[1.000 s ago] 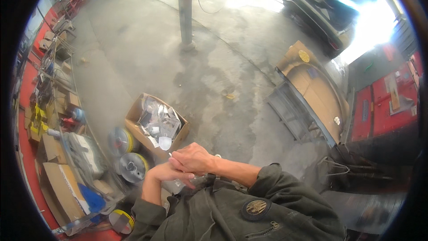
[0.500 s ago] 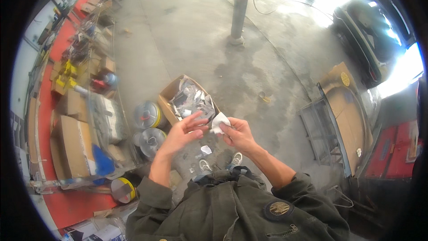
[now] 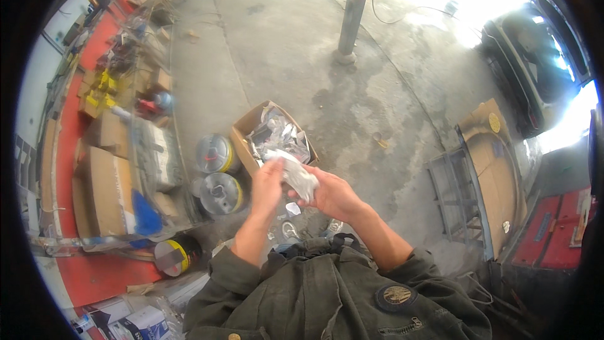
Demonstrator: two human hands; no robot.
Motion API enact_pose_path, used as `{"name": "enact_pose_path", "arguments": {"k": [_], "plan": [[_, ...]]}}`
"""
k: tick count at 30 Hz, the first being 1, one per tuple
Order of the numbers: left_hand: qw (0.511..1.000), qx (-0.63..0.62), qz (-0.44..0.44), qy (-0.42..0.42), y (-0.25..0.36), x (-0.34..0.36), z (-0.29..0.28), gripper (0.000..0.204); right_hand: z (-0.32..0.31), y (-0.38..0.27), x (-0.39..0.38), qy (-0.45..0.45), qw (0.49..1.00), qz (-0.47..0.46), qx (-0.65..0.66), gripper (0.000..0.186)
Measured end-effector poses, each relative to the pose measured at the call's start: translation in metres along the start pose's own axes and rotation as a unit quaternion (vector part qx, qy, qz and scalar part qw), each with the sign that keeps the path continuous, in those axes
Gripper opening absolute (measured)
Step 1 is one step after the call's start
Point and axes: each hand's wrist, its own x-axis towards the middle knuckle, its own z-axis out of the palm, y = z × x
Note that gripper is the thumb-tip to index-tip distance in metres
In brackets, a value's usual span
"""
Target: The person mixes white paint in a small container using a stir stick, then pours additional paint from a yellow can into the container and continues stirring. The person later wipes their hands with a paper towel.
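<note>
Between my hands, in front of my body, a crumpled white sheet (image 3: 301,179) is stretched out, blurred by motion; it looks like paper or thin cloth. My left hand (image 3: 268,181) grips its upper left end, fingers closed. The lower right end lies in my right hand (image 3: 335,194), whose thumb and fingers close round it. Just beyond them stands an uncovered cardboard box (image 3: 241,145), full of crumpled grey and white scraps (image 3: 277,131). A small white scrap (image 3: 292,209) rests on the floor near my shoes.
Metal cans (image 3: 220,194) with yellow bands stand left of the box. Farther left runs a shelf with cardboard boxes (image 3: 108,195) and a blue item (image 3: 146,215). A post (image 3: 350,19) rises ahead. At right are a metal frame with a cardboard sheet (image 3: 491,164) and a vehicle (image 3: 525,69).
My left hand has moved in and taken hold of the white sheet, which now spreads between both hands. Before, only my right hand held it, bunched up. The view has shifted slightly.
</note>
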Motion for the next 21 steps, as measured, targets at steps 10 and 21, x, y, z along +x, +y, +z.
{"name": "enact_pose_path", "arguments": {"k": [10, 21], "plan": [[0.963, -0.03, 0.242, 0.115, 0.038, 0.0, -0.017, 0.041, 0.019, -0.005, -0.012, 0.112, 0.883, -0.164, -0.424, 0.037], [0.97, -0.095, 0.002, -0.222, 0.05, -0.034, 0.013, 0.046, 0.034, 0.006, -0.013, 0.007, 0.934, -0.154, -0.321, 0.045]]}}
